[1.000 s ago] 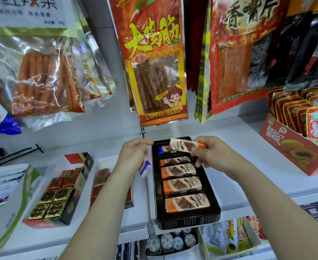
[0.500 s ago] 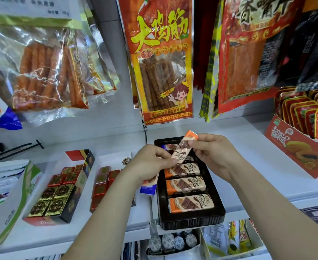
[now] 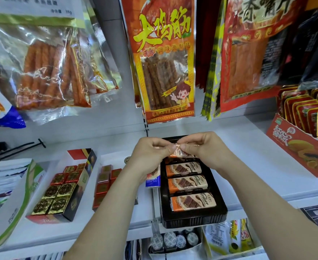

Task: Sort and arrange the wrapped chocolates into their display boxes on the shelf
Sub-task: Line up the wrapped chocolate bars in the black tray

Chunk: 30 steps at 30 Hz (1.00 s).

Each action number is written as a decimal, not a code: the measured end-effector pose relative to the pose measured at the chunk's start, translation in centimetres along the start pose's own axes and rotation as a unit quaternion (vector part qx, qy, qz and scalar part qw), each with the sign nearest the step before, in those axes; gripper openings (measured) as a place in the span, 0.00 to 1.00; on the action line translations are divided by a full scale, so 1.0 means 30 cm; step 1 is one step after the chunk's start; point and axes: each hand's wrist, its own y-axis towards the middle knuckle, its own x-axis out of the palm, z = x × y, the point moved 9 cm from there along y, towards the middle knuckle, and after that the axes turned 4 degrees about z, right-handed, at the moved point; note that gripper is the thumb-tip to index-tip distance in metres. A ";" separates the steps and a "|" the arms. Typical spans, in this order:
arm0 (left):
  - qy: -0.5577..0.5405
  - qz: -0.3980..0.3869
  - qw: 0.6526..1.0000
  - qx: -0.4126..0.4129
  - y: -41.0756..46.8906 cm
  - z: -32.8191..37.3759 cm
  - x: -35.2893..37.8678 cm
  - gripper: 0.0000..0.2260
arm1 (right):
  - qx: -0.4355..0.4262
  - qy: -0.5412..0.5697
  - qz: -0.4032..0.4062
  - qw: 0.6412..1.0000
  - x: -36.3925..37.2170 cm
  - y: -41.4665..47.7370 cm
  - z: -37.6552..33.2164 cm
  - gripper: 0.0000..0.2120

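On the left part of the white shelf (image 3: pixel 248 143) stands an open box of foil squares (image 3: pixel 59 190), with gold ones in front and red ones behind. They are packed tight in rows, so a customer can see every face. Just beside it, to the right, a second box (image 3: pixel 105 182) holds red squares in the same way.

Next comes the left hand (image 3: pixel 151 152). Its thumb and forefinger pinch one end of a wrapped chocolate bar (image 3: pixel 178 149), and its other fingers are curled in. Below its wrist a blue and white wrapped piece (image 3: pixel 152 182) shows. I cannot tell whether the hand holds this piece or it lies on the shelf.

The pinched bar is in the air between the two hands, above the far end of the black tray (image 3: pixel 193 219), and is not yet laid down. I judge that it is taken by both ends so it can be turned flat, with the print upward, and lined up with the others.

In the tray three orange and cream bars (image 3: pixel 187 183) lie flat and crosswise, one behind another, with their print facing up. A fourth bar is partly hidden under the hands. The free place is probably at the far end, but the hands cover it.

The right hand (image 3: pixel 204 149) pinches the other end of the bar with its thumb and forefinger. Far to the right a red carton of papaya snacks (image 3: pixel 301 149) stands well apart from the tray.
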 end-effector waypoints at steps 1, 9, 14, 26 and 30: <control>0.000 0.016 1.000 -0.005 0.004 -0.009 -0.008 0.04 | 0.003 0.004 0.024 1.000 -0.014 0.005 0.004 0.05; 0.028 0.082 0.996 -0.038 0.030 -0.085 -0.033 0.04 | 0.010 -0.136 0.105 0.985 -0.081 0.032 0.060 0.02; 0.002 0.139 0.989 -0.045 0.029 -0.079 -0.100 0.10 | -0.024 -0.220 0.112 0.969 -0.079 0.036 0.046 0.03; -0.154 0.166 0.963 -0.143 0.000 -0.121 -0.100 0.13 | -0.012 -0.271 0.156 0.950 -0.066 0.039 0.081 0.06; -0.181 0.164 0.958 -0.149 -0.008 -0.119 -0.090 0.13 | 0.008 -0.278 0.184 0.943 -0.088 0.046 0.089 0.08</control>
